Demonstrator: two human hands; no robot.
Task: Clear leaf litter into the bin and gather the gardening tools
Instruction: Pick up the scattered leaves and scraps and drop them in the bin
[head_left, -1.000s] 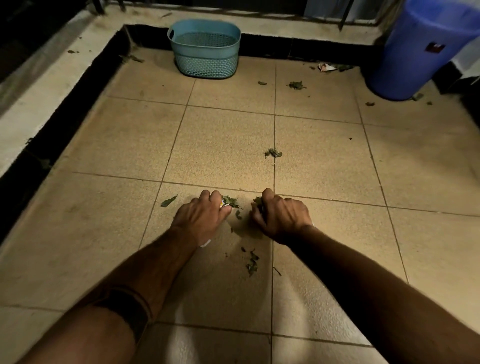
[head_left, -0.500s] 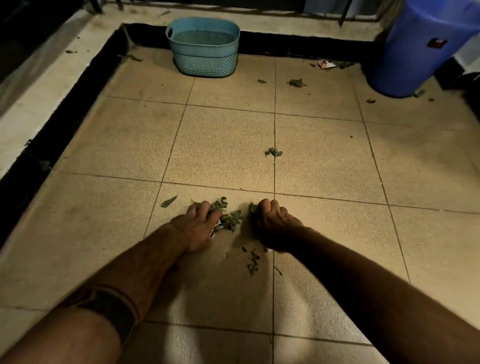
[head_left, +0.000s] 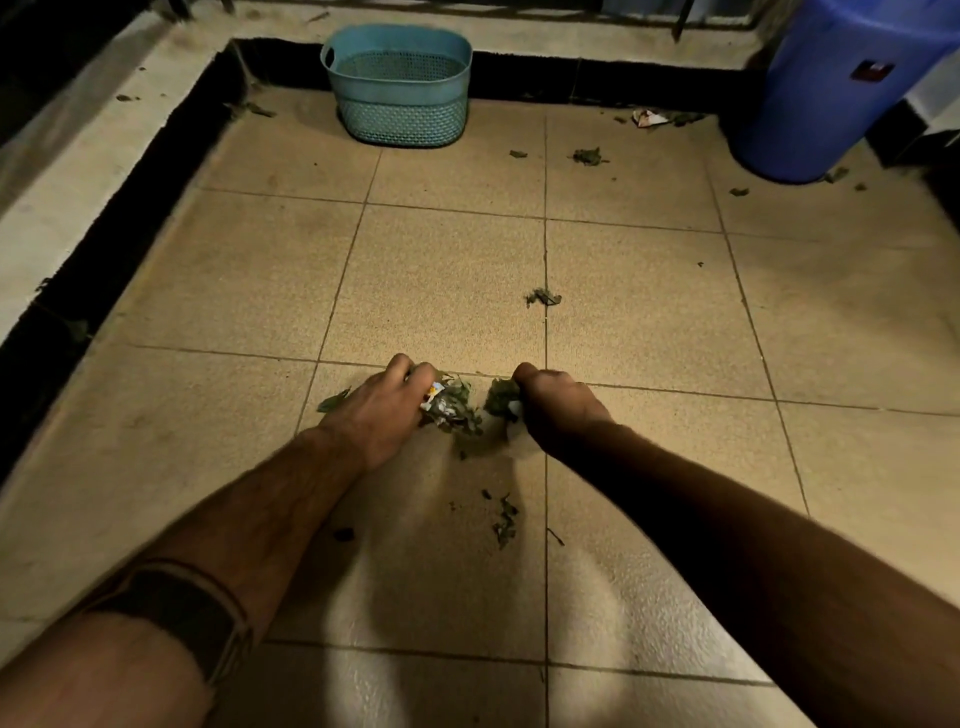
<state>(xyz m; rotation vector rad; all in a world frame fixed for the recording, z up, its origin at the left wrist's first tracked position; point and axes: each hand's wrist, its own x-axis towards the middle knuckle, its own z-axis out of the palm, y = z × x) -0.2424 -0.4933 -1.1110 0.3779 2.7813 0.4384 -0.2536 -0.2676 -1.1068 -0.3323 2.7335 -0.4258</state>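
On the tan tiled floor my left hand (head_left: 384, 410) grips a clump of green leaf litter (head_left: 454, 405) mixed with a scrap of printed paper. My right hand (head_left: 558, 408) is curled round a second small clump of leaves (head_left: 500, 397) and something white. The two hands are close together, a palm's width apart. More leaf bits (head_left: 505, 522) lie on the tile just below them, and a single leaf (head_left: 332, 401) sticks out left of my left hand. A blue bin (head_left: 831, 88) stands at the far right corner.
A teal perforated basket (head_left: 402, 85) sits against the far black kerb (head_left: 130, 197). Scattered leaves lie mid-floor (head_left: 543, 298), near the back (head_left: 589, 156) and beside the bin (head_left: 738, 192). A paper scrap (head_left: 649, 118) lies by the far kerb.
Both hands have closed round the leaves and lifted slightly off the tile. The loose pile between them is now gathered into the two grips.
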